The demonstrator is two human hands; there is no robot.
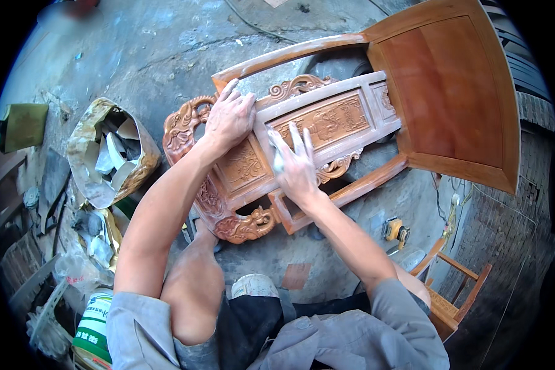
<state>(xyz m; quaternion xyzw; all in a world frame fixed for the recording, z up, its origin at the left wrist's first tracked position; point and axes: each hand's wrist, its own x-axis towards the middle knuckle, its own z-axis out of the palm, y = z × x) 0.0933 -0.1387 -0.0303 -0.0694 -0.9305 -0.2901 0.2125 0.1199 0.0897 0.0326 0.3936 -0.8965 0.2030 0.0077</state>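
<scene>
A carved wooden chair (246, 163) lies tipped over in front of me, its carved back toward me and its smooth brown seat (447, 92) at the far right. Pale dust covers the frame around the carved panel (334, 121). My left hand (231, 118) rests on the chair back near the carved top rail, fingers laid over the wood and holding nothing. On the panel's dusty frame, my right hand (297, 168) presses a small pale pad (279, 161) with thumb and fingers. The pad is mostly covered, so its kind is unclear.
A stained bag (147, 157) of scraps stands at left, near a green-and-white bucket (94, 324). On the floor at right lies a yellow-and-black power tool (396, 230). Beyond it is a small wooden stool or chair (453, 296). A cable (256, 26) crosses the far floor.
</scene>
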